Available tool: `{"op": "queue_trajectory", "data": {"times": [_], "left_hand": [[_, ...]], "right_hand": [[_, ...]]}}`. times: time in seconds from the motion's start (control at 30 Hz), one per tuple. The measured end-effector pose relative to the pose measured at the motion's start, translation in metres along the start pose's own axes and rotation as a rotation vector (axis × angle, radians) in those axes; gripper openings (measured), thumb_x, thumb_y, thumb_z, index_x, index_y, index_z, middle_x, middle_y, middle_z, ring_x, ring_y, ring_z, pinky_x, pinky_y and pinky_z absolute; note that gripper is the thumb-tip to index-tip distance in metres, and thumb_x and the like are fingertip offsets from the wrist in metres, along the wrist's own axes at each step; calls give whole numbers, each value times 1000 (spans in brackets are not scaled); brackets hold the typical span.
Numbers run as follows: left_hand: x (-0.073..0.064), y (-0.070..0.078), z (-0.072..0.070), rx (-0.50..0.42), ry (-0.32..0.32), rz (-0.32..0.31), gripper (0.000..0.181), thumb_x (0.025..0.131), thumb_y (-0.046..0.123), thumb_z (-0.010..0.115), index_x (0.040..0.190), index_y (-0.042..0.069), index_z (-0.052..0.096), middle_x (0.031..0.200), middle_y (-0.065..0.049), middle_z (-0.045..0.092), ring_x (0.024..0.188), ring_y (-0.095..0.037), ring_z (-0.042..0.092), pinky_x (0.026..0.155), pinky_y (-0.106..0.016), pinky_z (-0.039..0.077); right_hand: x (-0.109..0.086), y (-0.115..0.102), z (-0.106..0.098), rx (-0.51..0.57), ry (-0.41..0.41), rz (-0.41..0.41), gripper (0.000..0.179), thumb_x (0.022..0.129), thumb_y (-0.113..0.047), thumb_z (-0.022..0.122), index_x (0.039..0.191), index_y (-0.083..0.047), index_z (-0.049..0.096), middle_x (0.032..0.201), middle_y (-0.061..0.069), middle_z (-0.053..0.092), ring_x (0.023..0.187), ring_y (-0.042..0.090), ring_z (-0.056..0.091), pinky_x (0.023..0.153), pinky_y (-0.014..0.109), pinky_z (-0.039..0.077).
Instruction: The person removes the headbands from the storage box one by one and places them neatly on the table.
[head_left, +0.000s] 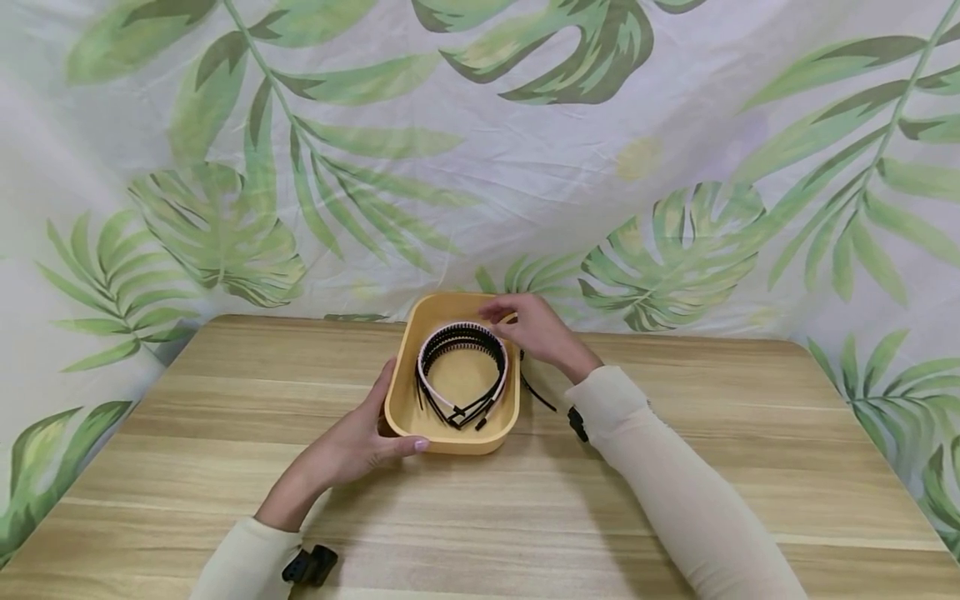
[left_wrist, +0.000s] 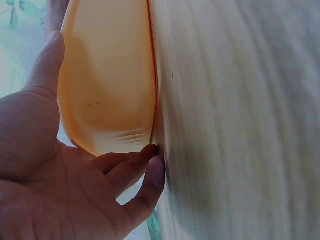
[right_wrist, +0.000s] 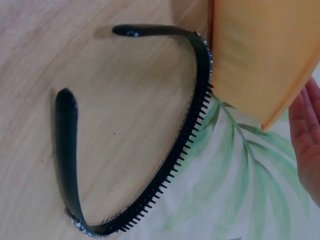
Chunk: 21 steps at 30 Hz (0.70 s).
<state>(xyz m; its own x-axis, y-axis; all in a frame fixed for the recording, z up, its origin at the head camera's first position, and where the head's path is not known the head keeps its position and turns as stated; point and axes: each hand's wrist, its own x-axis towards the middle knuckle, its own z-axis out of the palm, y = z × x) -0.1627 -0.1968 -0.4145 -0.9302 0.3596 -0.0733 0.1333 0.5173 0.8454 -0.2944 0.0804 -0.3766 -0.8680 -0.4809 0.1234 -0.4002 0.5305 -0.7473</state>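
Observation:
A yellow, rounded rectangular bin [head_left: 450, 446] stands near the back of the table. Inside lie several headbands [head_left: 461, 332], black ones and a pale pink one, stacked as overlapping loops. My left hand [head_left: 360, 442] grips the bin's near left corner, thumb along the rim and fingers low on its outer side [left_wrist: 110, 75]. At the far right corner, my right hand [head_left: 532, 329] is over the rim with loosely bent fingers and no headband in them. On the table right of the bin lies a black toothed headband [right_wrist: 201, 65] with sparkly stones, partly hidden from above by that hand.
The wood-grain table [head_left: 675, 467] reaches back to a hanging cloth [head_left: 525, 183] printed with green leaves, close behind the bin. Both wrists carry small black cameras [head_left: 311, 567] strapped over pale sleeves.

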Motion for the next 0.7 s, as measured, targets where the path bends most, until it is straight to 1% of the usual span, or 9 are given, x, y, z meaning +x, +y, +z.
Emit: {"op": "queue_trajectory", "data": {"times": [0.17,0.3,0.5,0.7], "left_hand": [[0,-1,0,-7,1,10,125,89,34,86,169,25,-10,172,-26,21,145,-39,46,121,-60,27],[1,-3,1,-3,4,20,125,89,34,86,169,25,-10,172,-25,18,147,-40,43,121,-61,25],[2,-4,2,-9,6,3,126,87,36,87,169,28,-9,174,-21,16,150,-39,38,123,-60,22],[2,-4,2,-10,5,14,125,88,35,86,169,27,-9,173,-23,19,148,-39,42,122,-60,24]], "right_hand": [[4,1,4,-6,-16,7,32,100,0,64,131,0,71,130,15,73,120,31,66,102,42,55],[6,2,5,-12,-20,17,34,100,3,63,133,-1,70,133,15,72,123,31,65,103,43,54],[9,4,7,-36,-33,8,36,98,5,63,133,-1,70,134,15,71,124,31,65,106,43,53],[13,3,9,-67,-46,-6,36,98,5,63,133,0,70,134,15,71,124,31,65,108,43,51]]}}
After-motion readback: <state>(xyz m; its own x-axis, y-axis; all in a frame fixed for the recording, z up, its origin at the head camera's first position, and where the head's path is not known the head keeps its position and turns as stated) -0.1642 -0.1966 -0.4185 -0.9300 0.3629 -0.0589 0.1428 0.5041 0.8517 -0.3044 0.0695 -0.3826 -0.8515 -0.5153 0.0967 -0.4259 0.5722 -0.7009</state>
